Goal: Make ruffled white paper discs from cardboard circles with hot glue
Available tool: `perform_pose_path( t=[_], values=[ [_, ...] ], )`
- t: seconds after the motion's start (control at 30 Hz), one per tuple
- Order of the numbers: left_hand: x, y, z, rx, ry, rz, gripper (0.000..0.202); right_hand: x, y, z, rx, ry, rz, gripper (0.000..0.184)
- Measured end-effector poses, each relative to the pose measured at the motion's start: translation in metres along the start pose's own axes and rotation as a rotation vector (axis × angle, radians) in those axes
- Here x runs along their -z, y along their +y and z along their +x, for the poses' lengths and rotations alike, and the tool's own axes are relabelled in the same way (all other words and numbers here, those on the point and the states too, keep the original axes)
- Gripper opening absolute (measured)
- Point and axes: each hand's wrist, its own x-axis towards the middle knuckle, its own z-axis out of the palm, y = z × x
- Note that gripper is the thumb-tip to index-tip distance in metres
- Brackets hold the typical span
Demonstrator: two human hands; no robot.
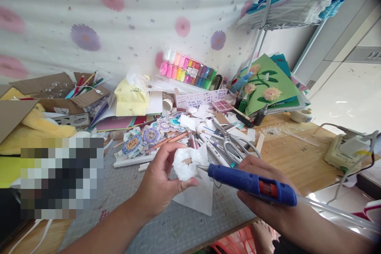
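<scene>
Between the thumb and fingers of my left hand is a round white fluffy piece with a small brown patch showing at its middle. My right hand is wrapped round a blue hot glue gun, and a clear glue stick sticks out of its back end. The gun's metal nozzle points left and meets or nearly meets the right side of the white piece; I cannot tell which. Below them a sheet of thin white paper lies on the grey cutting mat.
Scissors, markers and paper scraps are heaped behind my hands. Boxes of supplies stand at the back left. Green cards with flowers lean at the back right. A power strip with cords sits on the right.
</scene>
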Motion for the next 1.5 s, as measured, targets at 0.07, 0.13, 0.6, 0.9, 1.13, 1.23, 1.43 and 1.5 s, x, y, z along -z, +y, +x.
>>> perform_pose_path(
  t=[0.07,0.13,0.6,0.9,1.13,1.23,1.43,1.5],
  values=[
    [0.000,-0.001,0.000,0.006,0.003,-0.014,0.056,0.000,0.001,-0.001,0.005,0.001,-0.013,0.007],
    [0.000,-0.001,0.000,0.013,0.005,-0.023,0.056,0.000,0.002,-0.002,0.022,-0.001,-0.037,0.013],
    [-0.002,0.007,0.004,0.070,0.093,-0.162,0.054,0.008,0.004,-0.004,-0.051,-0.046,-0.042,0.015],
    [-0.008,0.014,0.002,0.279,0.114,-0.642,0.051,-0.009,0.019,-0.011,-0.565,0.290,0.342,0.036],
    [-0.016,0.019,-0.003,0.274,0.121,-0.681,0.050,-0.022,0.006,-0.001,-0.325,0.209,0.142,0.028],
    [-0.018,0.018,-0.003,0.283,0.147,-0.670,0.053,-0.023,0.000,0.002,-0.276,0.199,0.108,0.023],
    [-0.021,0.015,-0.004,0.326,0.188,-0.655,0.061,-0.026,-0.003,0.008,-0.151,0.182,0.082,0.013],
    [-0.021,0.015,-0.005,0.335,0.211,-0.641,0.061,-0.026,-0.005,0.009,-0.117,0.157,0.040,0.012]
  ],
)
